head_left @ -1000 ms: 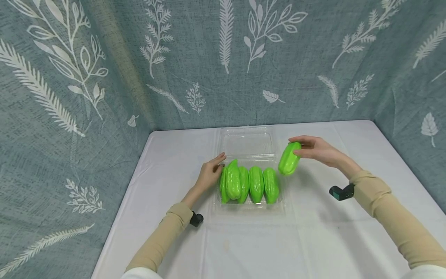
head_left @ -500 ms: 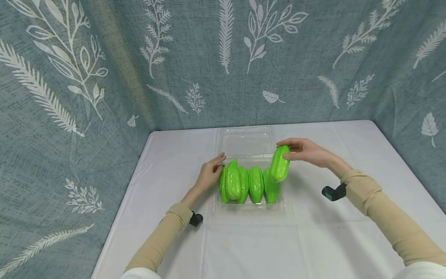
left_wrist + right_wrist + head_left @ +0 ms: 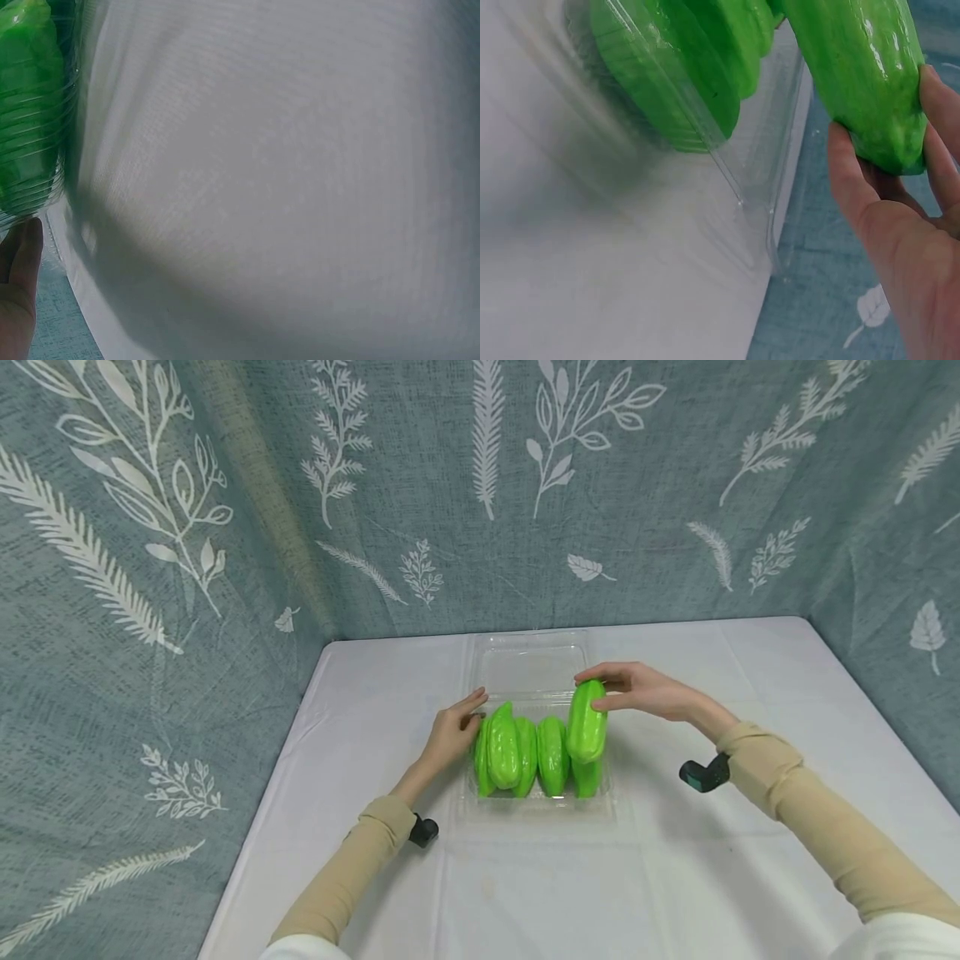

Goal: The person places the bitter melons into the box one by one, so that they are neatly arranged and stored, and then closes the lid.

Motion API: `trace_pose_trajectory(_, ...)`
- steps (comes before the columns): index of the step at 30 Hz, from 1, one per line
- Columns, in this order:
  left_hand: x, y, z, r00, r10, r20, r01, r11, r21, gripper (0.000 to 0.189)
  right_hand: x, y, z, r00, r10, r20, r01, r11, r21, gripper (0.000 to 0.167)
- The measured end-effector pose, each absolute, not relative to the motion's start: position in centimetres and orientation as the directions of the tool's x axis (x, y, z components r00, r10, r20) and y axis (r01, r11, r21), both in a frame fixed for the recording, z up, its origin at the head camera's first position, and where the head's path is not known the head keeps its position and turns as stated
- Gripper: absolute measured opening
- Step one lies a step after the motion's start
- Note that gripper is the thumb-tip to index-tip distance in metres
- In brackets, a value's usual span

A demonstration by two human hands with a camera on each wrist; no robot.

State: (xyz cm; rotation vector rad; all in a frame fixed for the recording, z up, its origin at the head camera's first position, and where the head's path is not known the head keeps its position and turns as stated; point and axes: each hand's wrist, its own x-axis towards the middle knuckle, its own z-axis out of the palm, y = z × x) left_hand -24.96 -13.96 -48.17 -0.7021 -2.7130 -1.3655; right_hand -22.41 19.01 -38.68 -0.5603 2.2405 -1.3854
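My right hand point(image 3: 637, 687) pinches one end of a glossy, bright green, elongated ridged fruit point(image 3: 587, 727), its exact kind unclear. It hangs over the right end of a clear plastic clamshell container point(image 3: 525, 697), above another such fruit point(image 3: 587, 779) and partly hiding it. Several similar green fruits stand side by side in the container; one point(image 3: 503, 747) lies on top at the left. My left hand point(image 3: 450, 732) is at the container's left side. In the left wrist view its straight fingers point(image 3: 28, 251) touch the container's end.
The container's clear lid point(image 3: 532, 664) lies folded back towards the far table edge. A white cloth covers the table point(image 3: 547, 885). Blue-grey curtains point(image 3: 450, 468) with white leaf patterns hang behind and at both sides.
My right hand has moved left with the green fruit, from beside the container to over its right end. The fruit has turned more upright in view. The left hand has stayed in place.
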Motion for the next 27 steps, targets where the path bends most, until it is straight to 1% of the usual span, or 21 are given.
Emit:
trace_pose_trajectory(8, -25.1, -14.0, -48.3, -0.891, 0.388, 0.237, 0.420, 0.502, 0.756, 0.039, -22.5, 18.0, -38.9, -0.787, -0.592, -0.176, -0.093, 0.396, -0.914, 0.052)
trace_pose_trajectory(21, -25.0, -14.1, -48.5, -0.891, 0.386, 0.240, 0.421, 0.502, 0.755, 0.039, -22.3, 16.8, -40.4, -0.749, -0.628, -0.209, -0.093, 0.412, -0.906, 0.050)
trace_pose_trajectory(27, -25.0, -14.1, -48.3, -0.894, 0.384, 0.231, 0.413, 0.505, 0.758, 0.039, -22.2, 16.5, -40.6, -0.738, -0.639, -0.216, -0.081, 0.402, -0.912, 0.053)
